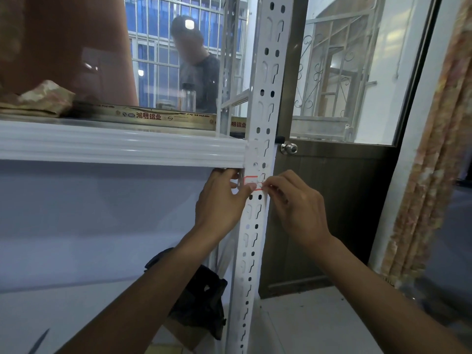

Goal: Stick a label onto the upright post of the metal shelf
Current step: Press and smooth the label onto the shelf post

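Observation:
A white label with a red border point(251, 180) lies against the white perforated upright post point(255, 226) of the metal shelf, just below the shelf beam point(122, 144). My left hand point(222, 203) is at the post's left side, its thumb tip pressing on the label's lower left part. My right hand point(293, 200) comes in from the right and pinches the label's right edge between thumb and forefinger.
A brown door with a round silver knob point(289, 148) stands right behind the post. On the shelf top lie a crumpled cloth point(40, 99) and a clear bottle point(188, 97). A dark bag point(201, 300) sits low behind the post. A curtain point(431, 149) hangs at right.

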